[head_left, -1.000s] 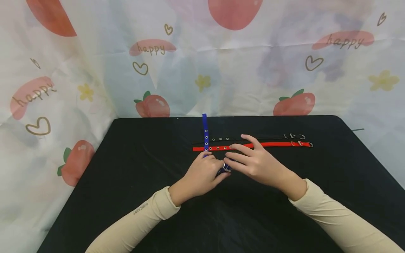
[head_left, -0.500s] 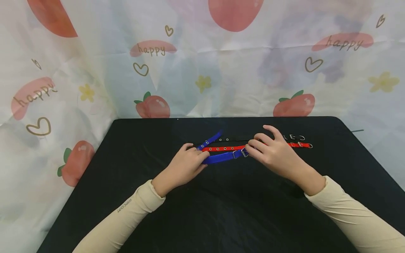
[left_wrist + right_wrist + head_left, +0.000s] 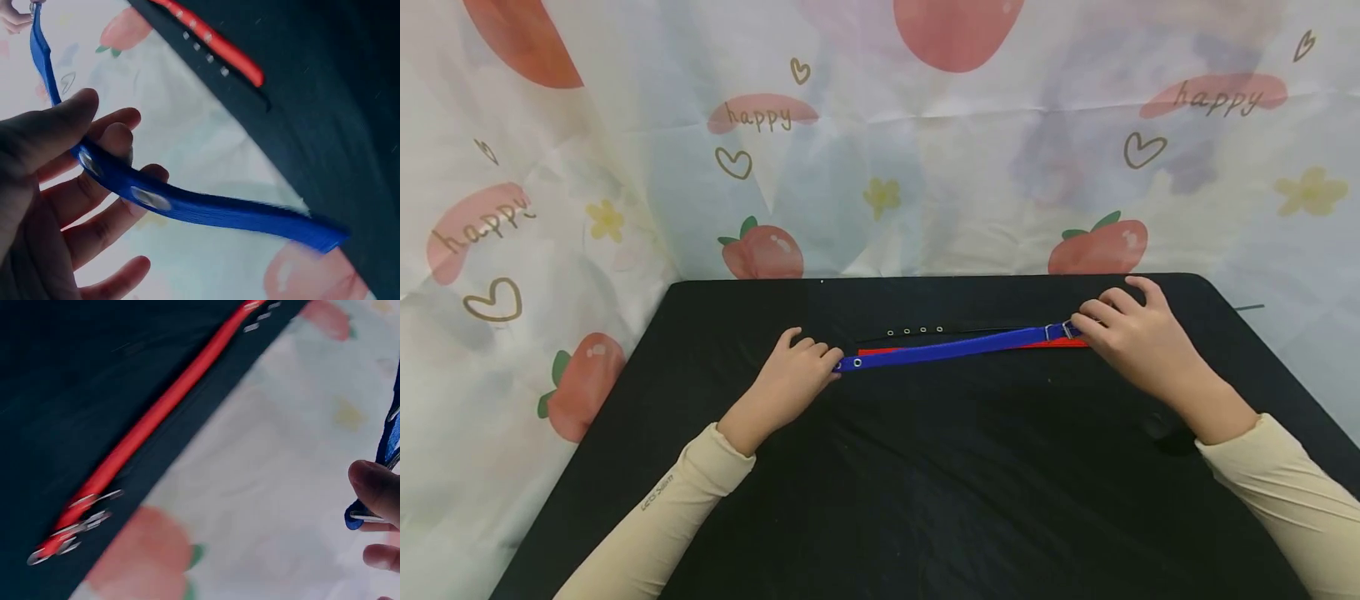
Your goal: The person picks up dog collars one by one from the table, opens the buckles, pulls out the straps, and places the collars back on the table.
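A blue collar (image 3: 955,346) with metal eyelets is stretched between both hands, held up above the table. My left hand (image 3: 793,375) pinches it near the eyelet end between thumb and fingers; in the left wrist view the loose end of the blue collar (image 3: 231,212) hangs out past the fingers. At the buckle end, my right hand (image 3: 1142,342) pinches the strap beside its metal buckle (image 3: 1067,330). Behind the blue collar lies a red collar (image 3: 880,352), partly covered in the head view. The right wrist view shows the red collar (image 3: 156,415) at length, with its buckle and ring.
A black collar, seen by its eyelets (image 3: 914,331), lies just beyond the red one on the black tabletop (image 3: 925,500). A patterned cloth backdrop (image 3: 925,183) with strawberries rises behind the table and along its left side.
The hands have spread apart, left hand leftward and right hand to the right and farther back. The blue collar, earlier bunched and bent, is now drawn out nearly straight.
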Available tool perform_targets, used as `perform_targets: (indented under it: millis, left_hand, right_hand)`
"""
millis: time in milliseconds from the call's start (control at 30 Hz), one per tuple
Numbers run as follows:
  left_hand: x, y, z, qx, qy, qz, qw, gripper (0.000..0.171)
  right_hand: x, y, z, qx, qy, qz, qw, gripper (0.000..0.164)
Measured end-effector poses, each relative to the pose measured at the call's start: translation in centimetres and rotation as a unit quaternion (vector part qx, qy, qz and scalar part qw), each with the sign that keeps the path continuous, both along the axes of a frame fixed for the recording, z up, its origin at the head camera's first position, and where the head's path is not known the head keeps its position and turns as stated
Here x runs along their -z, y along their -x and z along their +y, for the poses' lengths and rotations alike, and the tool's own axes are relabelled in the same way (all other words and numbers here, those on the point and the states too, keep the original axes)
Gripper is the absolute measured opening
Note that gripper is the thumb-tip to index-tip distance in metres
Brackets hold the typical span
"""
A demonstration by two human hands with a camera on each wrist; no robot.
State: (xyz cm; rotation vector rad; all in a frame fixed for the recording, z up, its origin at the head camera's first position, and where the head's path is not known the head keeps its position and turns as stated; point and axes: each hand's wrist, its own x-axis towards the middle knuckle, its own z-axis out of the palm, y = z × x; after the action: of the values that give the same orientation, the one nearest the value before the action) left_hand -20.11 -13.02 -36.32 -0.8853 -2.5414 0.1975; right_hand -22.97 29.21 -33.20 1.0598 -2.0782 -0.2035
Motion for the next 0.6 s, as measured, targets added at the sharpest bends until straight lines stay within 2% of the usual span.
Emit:
perform_targets:
  millis: [133,267,433,500,600]
  left_hand:
    - [1.4,0.3,0.8,0.004,0.017,-0.055,0.9983,0.021]
    - [3.0,1.2,2.4,0.002,0.036,-0.138,0.9898,0.022]
    - [4.2,2.6,5.1,0.012,0.062,-0.219,0.9736,0.021]
    - [4.5,3.2,6.0,0.011,0.069,-0.234,0.9697,0.021]
    - [4.8,3.9,7.1,0.002,0.074,-0.238,0.9683,0.021]
  right_hand:
    - [1.6,1.3,2.6,0.011,-0.026,-0.012,1.000,0.021]
    - [3.6,2.5,5.0,0.031,-0.056,-0.026,0.998,0.040]
    - [6.1,3.4,7.4,0.078,-0.100,-0.074,0.989,0.034]
    - [6.9,3.7,8.3,0.107,-0.124,-0.098,0.982,0.029]
    - [7.5,3.8,9.2,0.150,-0.147,-0.133,0.969,0.025]
